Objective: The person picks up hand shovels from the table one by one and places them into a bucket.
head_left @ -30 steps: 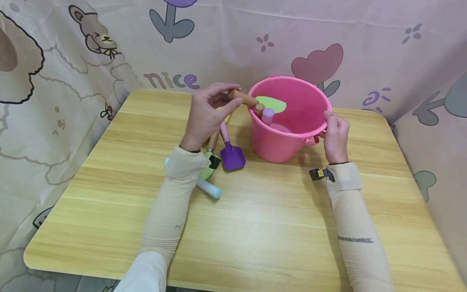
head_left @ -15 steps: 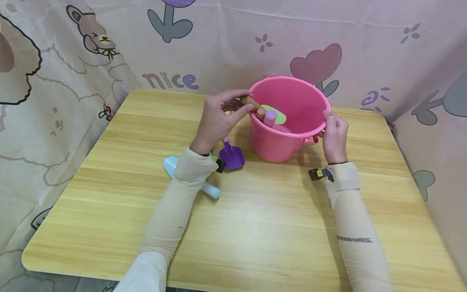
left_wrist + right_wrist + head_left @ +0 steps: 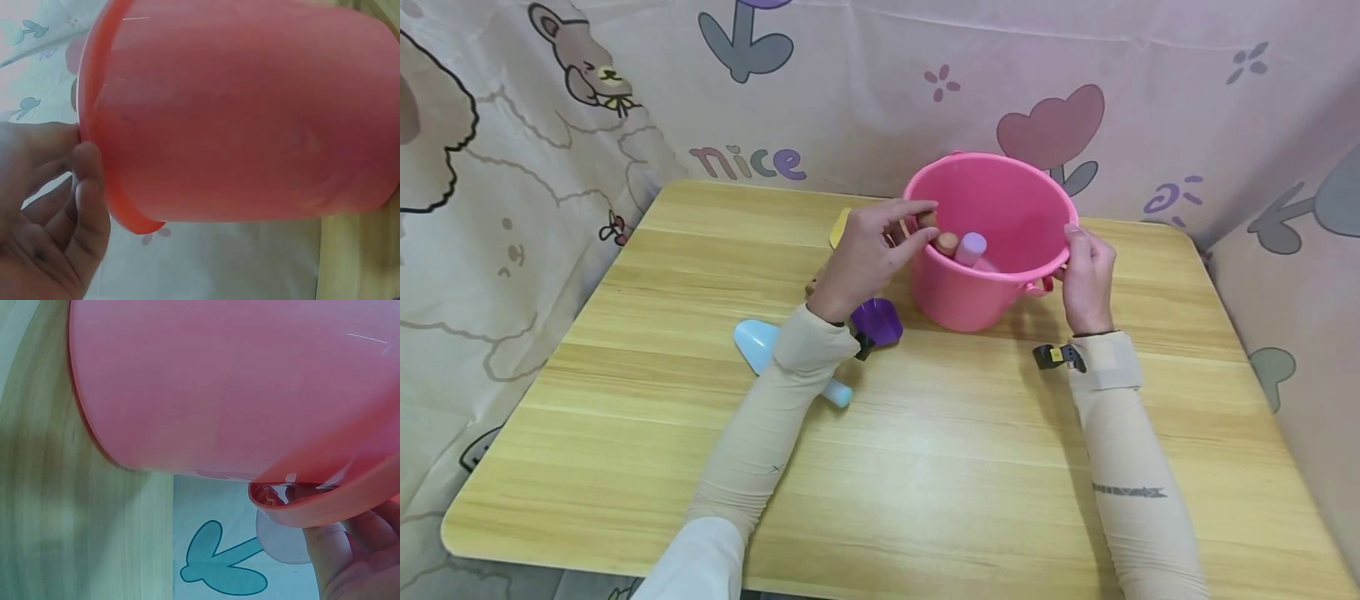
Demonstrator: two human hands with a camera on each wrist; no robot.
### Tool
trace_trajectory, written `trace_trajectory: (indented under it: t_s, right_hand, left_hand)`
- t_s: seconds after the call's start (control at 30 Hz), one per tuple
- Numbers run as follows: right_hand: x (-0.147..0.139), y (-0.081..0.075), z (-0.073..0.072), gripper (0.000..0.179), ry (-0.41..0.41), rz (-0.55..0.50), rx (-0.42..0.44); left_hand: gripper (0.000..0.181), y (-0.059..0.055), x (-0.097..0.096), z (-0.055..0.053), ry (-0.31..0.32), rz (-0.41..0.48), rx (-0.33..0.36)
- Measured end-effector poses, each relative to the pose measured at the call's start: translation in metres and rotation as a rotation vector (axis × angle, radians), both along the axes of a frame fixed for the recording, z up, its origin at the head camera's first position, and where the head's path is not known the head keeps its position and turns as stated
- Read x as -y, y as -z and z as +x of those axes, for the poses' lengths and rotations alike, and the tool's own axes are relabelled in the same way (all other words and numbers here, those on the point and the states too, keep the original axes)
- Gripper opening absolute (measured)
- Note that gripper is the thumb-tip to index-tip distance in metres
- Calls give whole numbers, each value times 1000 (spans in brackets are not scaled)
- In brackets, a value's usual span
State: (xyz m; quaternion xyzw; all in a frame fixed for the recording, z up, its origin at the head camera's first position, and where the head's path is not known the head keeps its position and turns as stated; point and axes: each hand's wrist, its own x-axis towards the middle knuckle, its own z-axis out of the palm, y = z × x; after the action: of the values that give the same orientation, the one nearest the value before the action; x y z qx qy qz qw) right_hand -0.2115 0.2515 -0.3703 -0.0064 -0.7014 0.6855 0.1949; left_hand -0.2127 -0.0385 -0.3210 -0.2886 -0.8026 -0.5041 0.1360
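Note:
The pink bucket (image 3: 958, 296) stands upright at the back of the table. At its left rim my left hand (image 3: 868, 254) pinches the brown handle (image 3: 927, 220) of a toy shovel between thumb and fingers; its green blade is hidden inside the bucket. Beside that handle, another brown handle (image 3: 947, 243) and a lilac handle (image 3: 972, 247) stick up within the bucket. On the right side, my right hand (image 3: 1090, 279) grips the rim, thumb on top. The right wrist view has the fingers (image 3: 337, 550) under the rim next to the handle lug.
Left of the bucket lie a purple toy shovel (image 3: 877, 322), a light blue toy shovel (image 3: 756, 343) and a yellow piece (image 3: 839, 228), partly covered by the left arm. A printed curtain (image 3: 865, 100) hangs close behind the wooden table (image 3: 970, 467).
My left hand has moved right and slightly down to the bucket's rim, lowering the toy shovel so its green blade has dropped out of sight. The right hand keeps its grip.

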Motion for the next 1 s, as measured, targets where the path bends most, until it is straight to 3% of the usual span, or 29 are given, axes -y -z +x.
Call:
trace_trajectory:
  t_s: [0.2, 0.43, 0.67, 1.0]
  right_hand:
    - [1, -1, 0, 45, 3, 20, 4]
    - [1, -1, 1, 45, 6, 0, 4]
    - [1, 0, 1, 45, 11, 5, 4]
    - [1, 0, 0, 46, 20, 19, 5]
  left_hand:
    - [27, 0, 0, 0, -42, -6, 49]
    - [27, -1, -3, 0, -42, 9, 124]
    - [26, 1, -2, -1, -27, 32, 117]
    - [25, -9, 29, -3, -131, 108, 155]
